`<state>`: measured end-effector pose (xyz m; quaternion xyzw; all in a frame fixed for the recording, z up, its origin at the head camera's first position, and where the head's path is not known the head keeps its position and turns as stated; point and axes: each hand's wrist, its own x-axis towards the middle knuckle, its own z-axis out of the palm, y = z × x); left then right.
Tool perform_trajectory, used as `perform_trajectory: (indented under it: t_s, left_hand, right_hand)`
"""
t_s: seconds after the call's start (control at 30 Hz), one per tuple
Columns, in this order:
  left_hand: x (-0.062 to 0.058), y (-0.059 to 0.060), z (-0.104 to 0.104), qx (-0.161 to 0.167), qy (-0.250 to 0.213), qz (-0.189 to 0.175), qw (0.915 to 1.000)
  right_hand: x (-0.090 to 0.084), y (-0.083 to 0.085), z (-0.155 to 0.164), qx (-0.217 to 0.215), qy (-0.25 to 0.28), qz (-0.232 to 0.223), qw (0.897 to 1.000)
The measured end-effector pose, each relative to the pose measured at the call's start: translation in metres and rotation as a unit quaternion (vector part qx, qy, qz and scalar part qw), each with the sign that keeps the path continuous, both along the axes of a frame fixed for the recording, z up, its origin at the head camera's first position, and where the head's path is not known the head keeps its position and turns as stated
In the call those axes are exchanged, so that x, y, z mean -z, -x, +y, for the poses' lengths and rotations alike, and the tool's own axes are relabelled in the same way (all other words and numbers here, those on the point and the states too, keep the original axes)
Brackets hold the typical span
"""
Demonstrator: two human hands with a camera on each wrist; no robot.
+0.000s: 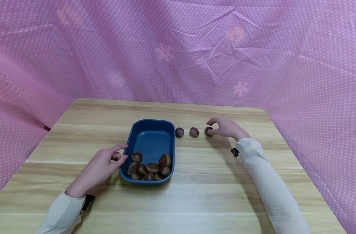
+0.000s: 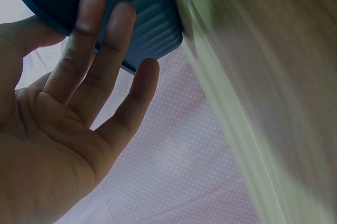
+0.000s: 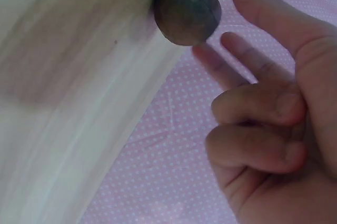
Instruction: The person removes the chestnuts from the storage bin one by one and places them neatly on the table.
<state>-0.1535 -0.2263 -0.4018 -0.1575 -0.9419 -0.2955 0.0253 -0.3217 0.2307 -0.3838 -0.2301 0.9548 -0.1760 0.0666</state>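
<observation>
A blue rectangular box (image 1: 147, 143) stands on the table with several brown chestnuts (image 1: 152, 168) gathered at its near end. My left hand (image 1: 100, 165) is at the box's left side, thumb and forefinger tips by the rim. In the left wrist view its other fingers (image 2: 121, 23) extend loosely across the box's outer wall; whether they touch it I cannot tell. To the right of the box, three chestnuts lie in a row. Over the rightmost chestnut (image 1: 209, 131) is my right hand (image 1: 227, 127), its thumb and forefinger spread around it without a visible pinch.
The middle chestnut (image 1: 194, 132) and the left chestnut (image 1: 179, 132) of the row lie apart, the left one close against the box's wall. A light wood-grain table (image 1: 201, 201) carries everything. Pink dotted cloth (image 1: 178, 58) hangs behind and at both sides of it.
</observation>
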Motion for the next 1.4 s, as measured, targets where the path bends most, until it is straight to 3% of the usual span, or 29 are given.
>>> perform_trajectory:
  t_s: [0.27, 0.5, 0.63, 0.87, 1.07, 1.4]
  left_hand:
    - [-0.002, 0.004, 0.001, 0.000, -0.003, -0.005, 1.0000]
    - [-0.003, 0.004, 0.001, -0.002, -0.004, -0.017, 0.9998]
    - [-0.002, 0.005, 0.001, -0.001, -0.003, -0.013, 0.9999]
    - [-0.002, 0.004, 0.001, 0.004, -0.001, -0.006, 1.0000]
    - [0.000, 0.003, 0.000, -0.004, 0.000, -0.011, 0.9999]
    - [0.003, 0.001, -0.001, -0.003, -0.008, -0.019, 0.9998]
  right_hand:
    - [-0.024, -0.002, -0.011, -0.068, 0.038, -0.004, 0.997]
    - [-0.047, -0.018, -0.045, -0.108, 0.049, -0.023, 0.993]
    - [-0.053, -0.027, -0.066, -0.143, 0.035, -0.010, 0.989]
    - [-0.055, -0.040, -0.106, -0.251, 0.006, 0.034, 0.967]
    - [-0.052, -0.051, -0.141, -0.341, -0.015, 0.014, 0.940]
    - [-0.036, -0.071, -0.184, -0.363, -0.087, -0.001, 0.928]
